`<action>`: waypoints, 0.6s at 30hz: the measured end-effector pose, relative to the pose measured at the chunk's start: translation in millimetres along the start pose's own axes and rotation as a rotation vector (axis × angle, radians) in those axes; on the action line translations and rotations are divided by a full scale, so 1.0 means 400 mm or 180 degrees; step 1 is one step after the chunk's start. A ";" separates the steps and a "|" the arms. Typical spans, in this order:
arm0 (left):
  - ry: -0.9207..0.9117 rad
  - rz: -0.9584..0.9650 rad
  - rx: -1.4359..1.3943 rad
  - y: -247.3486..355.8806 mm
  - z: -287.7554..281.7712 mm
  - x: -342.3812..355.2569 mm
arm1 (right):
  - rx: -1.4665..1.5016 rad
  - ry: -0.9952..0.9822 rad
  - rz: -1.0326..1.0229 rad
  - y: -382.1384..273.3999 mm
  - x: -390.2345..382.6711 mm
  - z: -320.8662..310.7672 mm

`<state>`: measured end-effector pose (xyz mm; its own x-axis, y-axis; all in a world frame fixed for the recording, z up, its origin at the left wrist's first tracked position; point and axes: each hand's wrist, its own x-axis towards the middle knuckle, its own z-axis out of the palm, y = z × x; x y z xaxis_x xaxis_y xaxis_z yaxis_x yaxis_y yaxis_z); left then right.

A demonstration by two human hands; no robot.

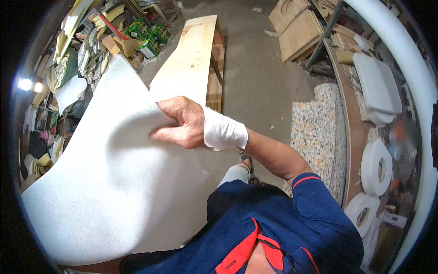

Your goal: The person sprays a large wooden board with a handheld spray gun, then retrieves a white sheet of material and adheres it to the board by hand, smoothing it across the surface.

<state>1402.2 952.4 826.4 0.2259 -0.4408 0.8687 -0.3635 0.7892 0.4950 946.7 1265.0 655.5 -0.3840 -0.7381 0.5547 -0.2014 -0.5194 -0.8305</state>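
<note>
Head view: a large white sheet [86, 182] is extending leftward from the right hand [182, 122], the nearer one seen; its long axis is apparently running from a far peak toward the near left. Thumb and fingers are pinching its right edge, drawn in. Left hand is not showing, hold unknown. Beyond, a pale wooden table [187, 55] is standing.

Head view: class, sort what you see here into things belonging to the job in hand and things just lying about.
In the job:
- white sheet, gripped at a fold
- right hand, holding it

Apparently just lying about:
- broom
- green boxes
- speckled sheet
- two white rings
- wooden panels
</note>
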 end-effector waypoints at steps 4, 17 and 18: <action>-0.0505 0.0217 0.0318 0.068 0.180 -0.123 | 0.0637 0.0593 0.0972 0.128 0.055 -0.209; -0.2631 0.3937 0.1785 0.481 1.035 -0.396 | 0.1812 0.1285 0.1044 0.369 0.332 -0.686; -0.2808 0.4343 0.1783 0.522 1.088 -0.424 | 0.2157 0.1320 0.0869 0.384 0.358 -0.696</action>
<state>894.8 1005.8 790.2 -0.9486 0.1354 0.2861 -0.1458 0.6152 -0.7747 610.0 1199.3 593.3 -0.6675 -0.7261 0.1652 0.4807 -0.5896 -0.6491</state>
